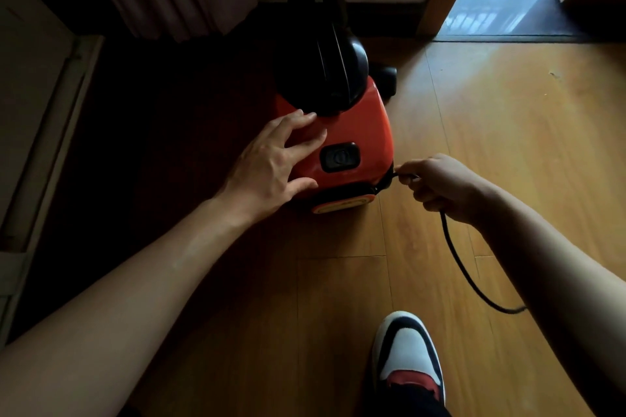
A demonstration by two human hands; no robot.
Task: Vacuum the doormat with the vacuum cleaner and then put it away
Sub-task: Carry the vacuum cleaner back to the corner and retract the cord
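Shoe [410,362] nearest. Vacuum cleaner [352,132] on floor ahead. Left hand [271,166] spread open, bracing it; right hand [437,186] fingers pinch cord [457,257] at its rear corner. Advise steady, straight cord handling while braced.

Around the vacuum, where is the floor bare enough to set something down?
Bare wood floor lies right of the vacuum cleaner, up to the doorway. It is crowded near the power cord, right hand and shoe. Left hand rests on the vacuum; its left side is too dark to judge.
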